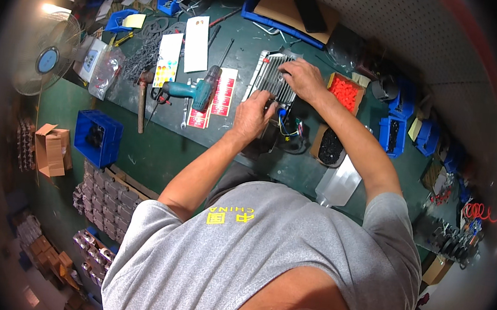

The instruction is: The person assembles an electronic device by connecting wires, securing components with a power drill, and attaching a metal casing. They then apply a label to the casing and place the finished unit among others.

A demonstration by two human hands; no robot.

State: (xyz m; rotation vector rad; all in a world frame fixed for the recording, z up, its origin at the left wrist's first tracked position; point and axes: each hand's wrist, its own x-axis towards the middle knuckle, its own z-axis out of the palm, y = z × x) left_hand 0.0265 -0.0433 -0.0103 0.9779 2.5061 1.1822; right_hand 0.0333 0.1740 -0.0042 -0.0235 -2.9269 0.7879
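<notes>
My left hand (251,117) and right hand (305,81) curl over the ribbed metal housing (269,78), grip impossible to tell, so I'd steady it, wires (289,138) clear.

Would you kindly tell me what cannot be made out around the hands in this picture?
All in the head view:
Anything beneath the right hand: covered by its fingers.
The left hand's fingertip contact with the finned metal housing: hidden by that hand.
Shapes of individual black parts: too small and dark.
</notes>
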